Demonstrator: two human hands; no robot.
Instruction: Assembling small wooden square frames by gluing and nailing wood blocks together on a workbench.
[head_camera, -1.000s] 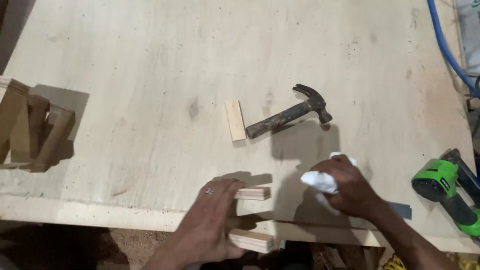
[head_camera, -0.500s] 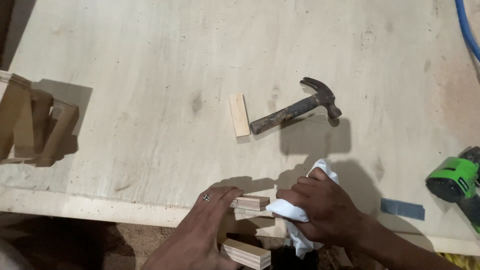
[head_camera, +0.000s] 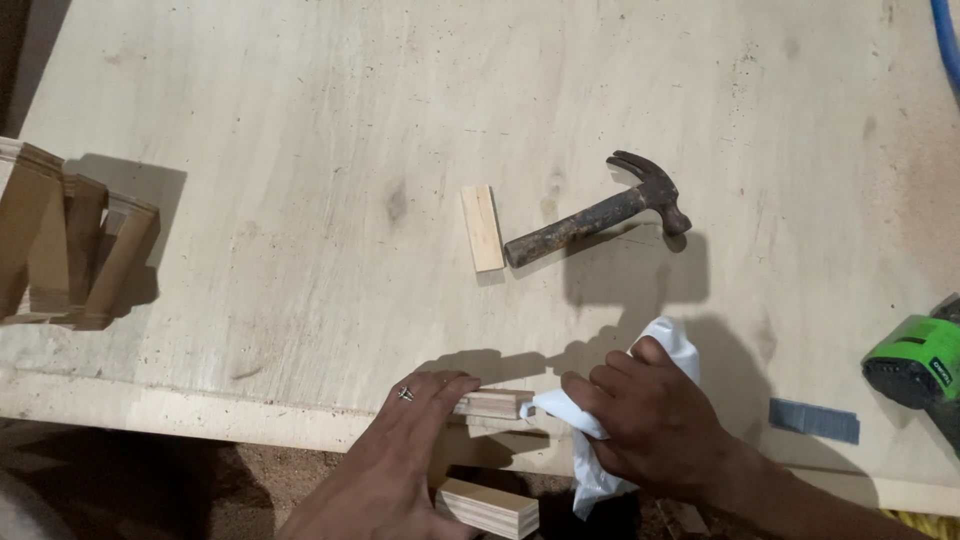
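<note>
Fingers — clenched around white cloth

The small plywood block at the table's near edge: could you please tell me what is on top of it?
The left hand has its fingers laid over the plywood block. Its right end shows, touching the white cloth; the rest is covered.

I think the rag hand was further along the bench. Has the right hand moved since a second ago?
Yes. The right hand with the white cloth has shifted left toward the plywood block, away from the green drill.
</note>
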